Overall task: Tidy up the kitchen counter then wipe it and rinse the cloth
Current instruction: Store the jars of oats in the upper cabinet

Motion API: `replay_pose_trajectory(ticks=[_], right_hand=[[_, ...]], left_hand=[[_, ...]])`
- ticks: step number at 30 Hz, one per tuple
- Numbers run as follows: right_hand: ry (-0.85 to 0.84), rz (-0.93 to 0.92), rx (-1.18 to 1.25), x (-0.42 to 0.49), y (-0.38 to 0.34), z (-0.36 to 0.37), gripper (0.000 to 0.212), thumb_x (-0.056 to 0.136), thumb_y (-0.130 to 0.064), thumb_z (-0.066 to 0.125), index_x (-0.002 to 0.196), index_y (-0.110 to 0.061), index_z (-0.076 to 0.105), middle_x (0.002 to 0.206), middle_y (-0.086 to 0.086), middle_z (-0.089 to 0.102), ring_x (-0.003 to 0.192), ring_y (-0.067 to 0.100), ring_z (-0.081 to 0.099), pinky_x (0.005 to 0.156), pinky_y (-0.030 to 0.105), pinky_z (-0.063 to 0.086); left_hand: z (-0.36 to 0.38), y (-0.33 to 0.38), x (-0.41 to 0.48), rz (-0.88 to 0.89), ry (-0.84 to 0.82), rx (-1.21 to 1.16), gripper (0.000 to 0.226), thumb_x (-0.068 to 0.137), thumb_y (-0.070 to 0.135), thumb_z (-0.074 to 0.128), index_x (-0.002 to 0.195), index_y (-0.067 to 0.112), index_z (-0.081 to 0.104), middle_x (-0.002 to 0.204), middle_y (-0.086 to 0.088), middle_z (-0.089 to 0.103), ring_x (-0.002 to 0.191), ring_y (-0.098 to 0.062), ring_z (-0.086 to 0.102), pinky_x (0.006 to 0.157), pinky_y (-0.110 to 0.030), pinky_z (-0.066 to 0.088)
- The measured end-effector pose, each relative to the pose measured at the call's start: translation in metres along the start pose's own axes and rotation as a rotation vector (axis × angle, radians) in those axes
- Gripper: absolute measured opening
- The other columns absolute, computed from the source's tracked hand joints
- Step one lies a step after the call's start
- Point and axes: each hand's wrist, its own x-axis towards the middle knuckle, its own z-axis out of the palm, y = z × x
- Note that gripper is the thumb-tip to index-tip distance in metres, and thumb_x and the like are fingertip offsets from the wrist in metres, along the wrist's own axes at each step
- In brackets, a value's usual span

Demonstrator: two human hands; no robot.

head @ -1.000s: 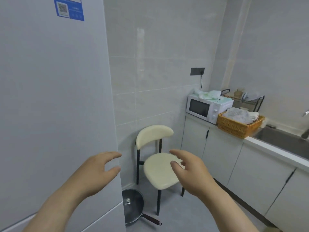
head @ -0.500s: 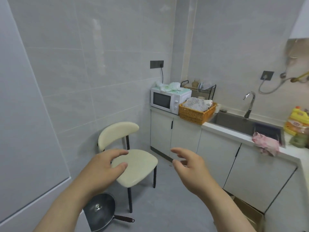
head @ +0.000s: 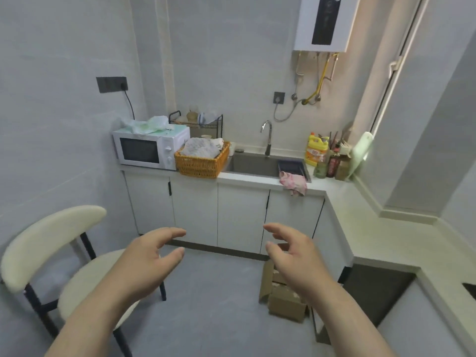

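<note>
Left hand (head: 144,264) and right hand (head: 296,256): fingers loosely spread, holding nothing. Pink cloth (head: 293,182) on bench (head: 342,217) edge, well beyond the fingers.

Bright, even daylight from right (window side); wide-angle edge warp, slight blur.

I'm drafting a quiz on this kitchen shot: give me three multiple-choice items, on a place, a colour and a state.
1. Where is the pink cloth? A. on the microwave B. draped over the counter edge by the sink C. on the chair
2. What colour is the woven basket? A. orange B. blue C. black
3. How are the left hand and right hand? A. both gripping the cloth B. both open, empty C. one holding a bottle
Answers: 1 B, it hangs at the sink's right corner; 2 A, its weave is orange; 3 B, fingers loosely curved, holding nothing.
</note>
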Motion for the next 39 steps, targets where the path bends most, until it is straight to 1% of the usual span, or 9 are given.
replay_pose_trajectory(ticks=[5,9,12,14,20,27,32,36,39], right_hand=[[0.132,0.106,-0.055,-0.017,-0.002,0.006,0.040,0.099,-0.023,0.052,0.137,-0.035,0.052,0.126,-0.021,0.049,0.112,-0.002,0.048,0.092,0.015,0.035],[0.237,0.214,-0.085,-0.042,0.001,0.007,0.040,0.098,-0.024,0.053,0.136,-0.036,0.053,0.122,-0.024,0.048,0.116,-0.001,0.048,0.095,0.017,0.035],[0.319,0.297,-0.102,-0.071,0.007,0.005,0.041,0.097,-0.025,0.054,0.137,-0.036,0.052,0.133,-0.021,0.052,0.122,0.002,0.048,0.101,0.022,0.038],[0.373,0.351,-0.129,-0.093,0.012,-0.002,0.042,0.097,-0.026,0.053,0.138,-0.037,0.051,0.136,-0.021,0.050,0.114,0.000,0.051,0.100,0.021,0.038],[0.535,0.539,-0.117,-0.165,0.023,-0.024,0.041,0.098,-0.025,0.052,0.137,-0.039,0.051,0.129,-0.027,0.046,0.118,-0.002,0.044,0.098,0.020,0.036],[0.726,0.711,-0.148,-0.258,0.028,-0.057,0.040,0.098,-0.024,0.051,0.135,-0.040,0.052,0.125,-0.025,0.048,0.118,0.003,0.047,0.098,0.022,0.039],[0.830,0.801,-0.166,-0.324,0.029,-0.078,0.040,0.098,-0.025,0.053,0.135,-0.039,0.052,0.122,-0.025,0.048,0.118,0.004,0.049,0.098,0.022,0.040],[0.922,0.847,-0.164,-0.380,0.029,-0.091,0.041,0.096,-0.023,0.054,0.134,-0.038,0.054,0.127,-0.022,0.052,0.119,0.006,0.051,0.100,0.023,0.040],[0.971,0.876,-0.157,-0.421,0.030,-0.098,0.041,0.096,-0.023,0.054,0.134,-0.038,0.054,0.128,-0.021,0.053,0.116,0.007,0.053,0.098,0.022,0.040]], left_hand=[[0.002,-0.016,0.029,0.107,-0.140,-0.021,0.032,0.089,0.028,0.064,0.113,0.047,0.055,0.123,0.024,0.055,0.120,0.000,0.049,0.102,-0.024,0.036],[0.018,-0.018,0.042,0.194,-0.258,-0.005,0.034,0.091,0.029,0.061,0.124,0.038,0.058,0.121,0.023,0.052,0.112,0.003,0.045,0.092,-0.020,0.036],[0.035,-0.009,0.045,0.267,-0.352,0.002,0.036,0.092,0.030,0.059,0.128,0.036,0.056,0.121,0.023,0.049,0.111,0.004,0.041,0.092,-0.020,0.036],[0.047,0.003,0.046,0.331,-0.402,-0.004,0.037,0.093,0.030,0.058,0.130,0.035,0.055,0.121,0.024,0.047,0.111,0.004,0.041,0.093,-0.021,0.037],[0.094,0.050,0.034,0.516,-0.530,-0.029,0.033,0.094,0.028,0.057,0.127,0.034,0.057,0.118,0.023,0.049,0.104,0.003,0.042,0.087,-0.020,0.034],[0.145,0.123,-0.011,0.671,-0.719,-0.102,0.030,0.091,0.030,0.060,0.120,0.041,0.059,0.121,0.016,0.061,0.102,-0.003,0.058,0.089,-0.026,0.045],[0.171,0.175,-0.058,0.810,-0.789,-0.123,0.034,0.093,0.034,0.057,0.126,0.040,0.055,0.122,0.027,0.050,0.108,0.004,0.046,0.092,-0.022,0.039],[0.189,0.213,-0.103,0.889,-0.868,-0.136,0.035,0.093,0.036,0.056,0.128,0.041,0.054,0.130,0.024,0.052,0.118,0.003,0.048,0.099,-0.024,0.042],[0.200,0.236,-0.140,0.954,-0.919,-0.136,0.036,0.094,0.036,0.055,0.129,0.041,0.053,0.132,0.024,0.051,0.115,0.004,0.047,0.097,-0.020,0.038]])
